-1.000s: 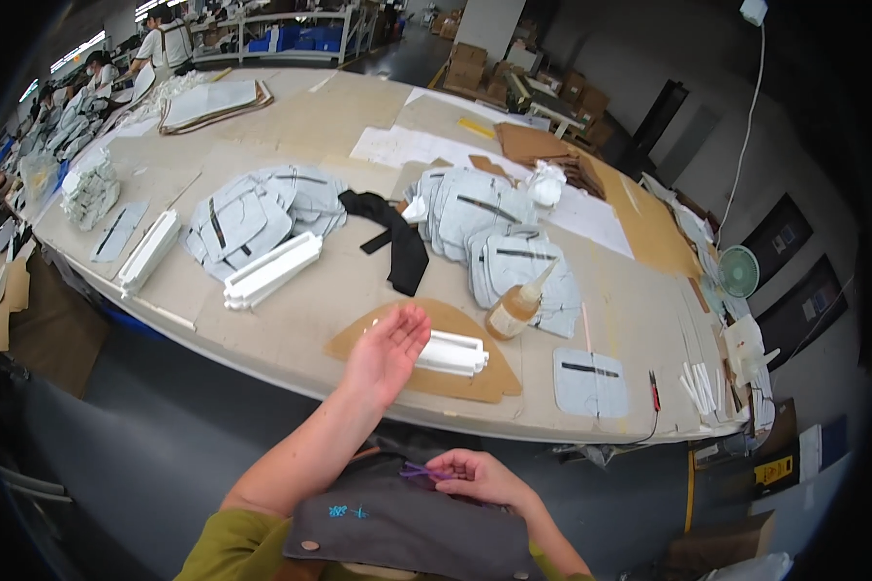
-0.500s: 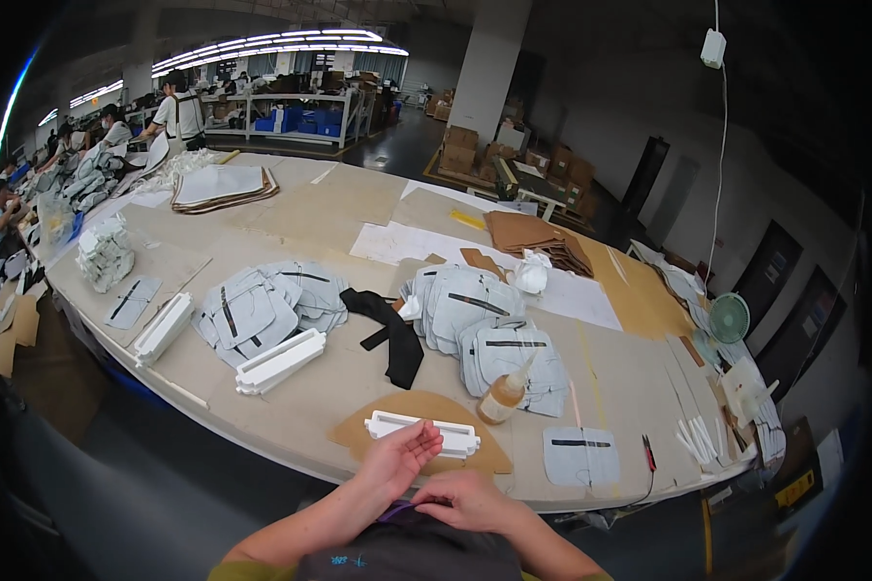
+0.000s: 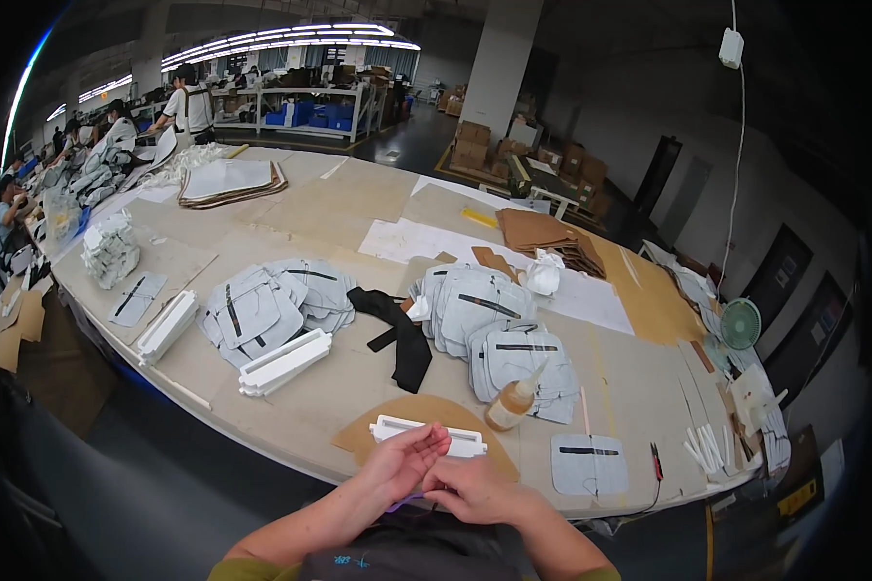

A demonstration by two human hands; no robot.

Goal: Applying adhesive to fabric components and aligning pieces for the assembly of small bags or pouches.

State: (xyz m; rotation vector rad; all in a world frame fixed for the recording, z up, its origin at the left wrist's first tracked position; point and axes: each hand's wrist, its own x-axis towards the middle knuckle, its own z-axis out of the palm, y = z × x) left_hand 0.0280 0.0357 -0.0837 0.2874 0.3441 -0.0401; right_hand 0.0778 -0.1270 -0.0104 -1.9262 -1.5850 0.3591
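My left hand (image 3: 407, 463) is held palm up, its fingers loosely cupped and nothing visible in them. Close beside it, my right hand (image 3: 472, 487) has its fingers closed in a pinch; whatever they grip, if anything, is hidden. A thin purple strip (image 3: 404, 503) shows below the two hands, by the dark apron (image 3: 407, 552). Just beyond them, partly covered by my left hand, a white slotted plastic frame (image 3: 467, 444) lies on a brown curved board (image 3: 358, 431). A bottle of amber liquid with a pointed nozzle (image 3: 507, 407) stands right of the board.
Piles of grey fabric panels with dark slits (image 3: 252, 312) cover mid-table, around a black cloth strip (image 3: 412, 360). Two more white frames (image 3: 286, 363) lie left. A single panel (image 3: 589, 465) and red-handled snips (image 3: 657, 463) sit right. Co-workers (image 3: 189, 105) stand far left.
My right hand has risen slightly, closer to my left fingers and palm. The view has shifted a little, moving the table slightly right in the picture.
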